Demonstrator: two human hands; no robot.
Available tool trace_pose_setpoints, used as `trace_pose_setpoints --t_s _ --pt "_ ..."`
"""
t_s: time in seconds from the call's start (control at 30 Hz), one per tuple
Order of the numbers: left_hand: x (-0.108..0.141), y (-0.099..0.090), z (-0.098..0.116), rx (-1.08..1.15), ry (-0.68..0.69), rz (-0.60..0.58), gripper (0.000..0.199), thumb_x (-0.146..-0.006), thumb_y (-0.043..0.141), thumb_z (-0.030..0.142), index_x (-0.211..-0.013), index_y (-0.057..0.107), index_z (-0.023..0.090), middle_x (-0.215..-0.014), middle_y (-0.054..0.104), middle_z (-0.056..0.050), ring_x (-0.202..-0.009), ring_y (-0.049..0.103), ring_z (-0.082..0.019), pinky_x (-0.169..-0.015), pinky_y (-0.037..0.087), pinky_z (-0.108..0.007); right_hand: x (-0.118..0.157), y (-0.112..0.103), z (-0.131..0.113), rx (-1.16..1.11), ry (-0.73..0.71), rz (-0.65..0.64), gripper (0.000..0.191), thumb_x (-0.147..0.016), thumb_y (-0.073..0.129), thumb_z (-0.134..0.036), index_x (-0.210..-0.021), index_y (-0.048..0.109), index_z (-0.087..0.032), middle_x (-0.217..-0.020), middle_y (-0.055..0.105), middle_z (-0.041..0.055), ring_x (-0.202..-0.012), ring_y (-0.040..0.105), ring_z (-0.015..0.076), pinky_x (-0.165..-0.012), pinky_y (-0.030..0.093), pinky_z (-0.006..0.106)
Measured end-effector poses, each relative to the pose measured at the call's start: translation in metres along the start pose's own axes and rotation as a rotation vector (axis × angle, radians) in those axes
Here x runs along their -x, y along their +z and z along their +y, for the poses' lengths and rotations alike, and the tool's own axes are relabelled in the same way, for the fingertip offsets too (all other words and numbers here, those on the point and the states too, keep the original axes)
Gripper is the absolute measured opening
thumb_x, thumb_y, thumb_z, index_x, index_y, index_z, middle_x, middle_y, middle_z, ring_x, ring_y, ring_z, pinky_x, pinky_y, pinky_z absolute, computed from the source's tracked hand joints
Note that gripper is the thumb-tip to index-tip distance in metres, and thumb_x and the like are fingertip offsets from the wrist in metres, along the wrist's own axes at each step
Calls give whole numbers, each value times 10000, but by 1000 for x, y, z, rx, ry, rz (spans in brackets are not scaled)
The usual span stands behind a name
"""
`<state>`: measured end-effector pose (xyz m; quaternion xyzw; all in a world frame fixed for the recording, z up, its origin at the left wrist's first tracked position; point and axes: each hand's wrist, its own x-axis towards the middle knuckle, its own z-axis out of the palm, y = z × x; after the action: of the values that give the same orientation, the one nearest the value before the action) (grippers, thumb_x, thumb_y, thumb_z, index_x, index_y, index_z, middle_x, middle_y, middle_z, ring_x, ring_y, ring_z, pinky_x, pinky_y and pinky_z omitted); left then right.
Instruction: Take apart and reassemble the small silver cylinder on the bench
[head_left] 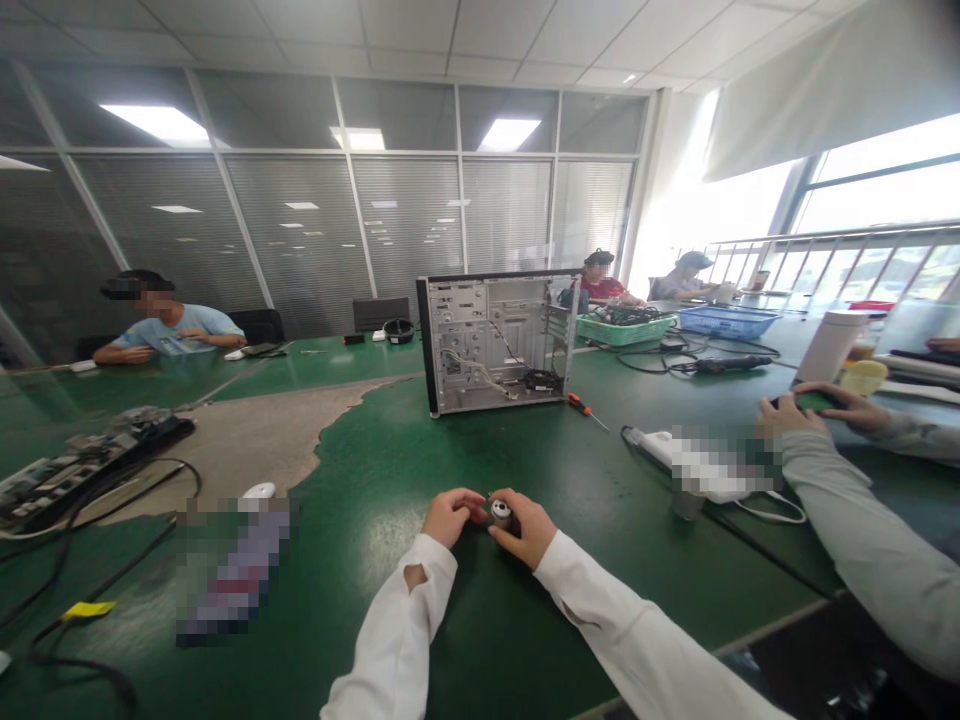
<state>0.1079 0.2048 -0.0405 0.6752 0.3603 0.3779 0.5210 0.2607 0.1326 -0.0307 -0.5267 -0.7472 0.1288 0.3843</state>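
Note:
My right hand [529, 530] is curled round a small round metal-and-white object [501, 513] with dark spots on its top, low over the green table [375, 510]. My left hand [452, 518] is just left of that object, its fingers bent toward it; the fingertips come close to the object, and whether they touch it is too small to tell. Beyond both hands stands an open computer case [495, 340], its inner metal frame and loose cables showing. A red-and-black screwdriver [583, 408] lies by the case's right corner.
A power strip [697, 465] lies to the right, near another person's hands [810, 410]. Cables and a dark strip of parts [97, 470] are at the left, near a white mouse [259, 492]. Green [622, 330] and blue baskets [727, 321] stand at the back right.

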Motion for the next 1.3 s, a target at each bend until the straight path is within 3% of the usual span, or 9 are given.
trace_pose_setpoints --t_s 0.13,0.23,0.57,0.77,0.87,0.97,1.07,1.17,1.3 --pt "-1 1 -1 -9 -5 30 335 -521 367 13 -733 605 116 -607 648 -25 -578 589 -121 -636 465 -267 29 -25 14 88 51 57 366 -680 508 -283 -1036 470 -212 -897 565 47 -828 527 174 -746 416 296" --pt "-2 0 -4 -9 -5 44 324 -532 374 18 -742 601 115 -611 647 -28 -585 592 -123 -639 465 -273 60 -51 38 205 123 147 391 -692 493 -363 -1051 475 -211 -886 583 54 -808 546 182 -736 430 309" --pt "-3 0 -4 -55 -1 59 299 -553 395 35 -740 609 126 -617 650 -22 -578 587 -119 -647 462 -271 156 -142 124 639 540 545 482 -625 437 -579 -961 490 -237 -766 623 67 -642 600 259 -540 450 355" --pt "-2 0 1 -61 -22 73 289 -548 401 31 -719 613 129 -601 646 -19 -561 578 -117 -635 459 -266 167 -166 137 776 450 627 453 -690 423 -497 -1034 464 -205 -885 581 160 -753 569 299 -586 438 391" --pt "-2 0 1 -50 -18 77 293 -549 393 34 -725 609 126 -609 647 -25 -567 581 -121 -641 458 -272 160 -157 120 877 364 701 440 -721 414 -421 -1077 458 -167 -962 536 176 -860 531 303 -690 432 397" --pt "-2 -1 1 -34 -10 93 291 -548 382 35 -719 602 120 -599 644 -28 -551 579 -124 -632 458 -279 144 -131 89 885 203 685 376 -727 436 -333 -1064 484 -174 -995 528 145 -903 517 268 -789 410 382" --pt "-2 -1 1 -21 -6 123 284 -547 381 37 -710 598 117 -585 638 -26 -539 576 -125 -624 458 -282 117 -96 51 749 97 506 338 -746 426 -254 -1074 478 -188 -1041 511 111 -960 494 232 -846 392 370" --pt "-2 -3 0 -11 0 136 282 -551 378 40 -712 596 118 -587 637 -27 -544 580 -128 -628 461 -287 81 -59 19 572 -85 178 346 -764 384 -206 -1099 469 -212 -1069 505 88 -996 475 198 -859 401 324" --pt "-3 -3 -4 13 11 136 301 -545 364 27 -718 592 120 -587 635 -21 -544 580 -122 -620 465 -276 31 -17 1 506 -133 -56 457 -740 377 -142 -1191 395 -220 -1171 452 92 -1012 458 211 -829 415 337"
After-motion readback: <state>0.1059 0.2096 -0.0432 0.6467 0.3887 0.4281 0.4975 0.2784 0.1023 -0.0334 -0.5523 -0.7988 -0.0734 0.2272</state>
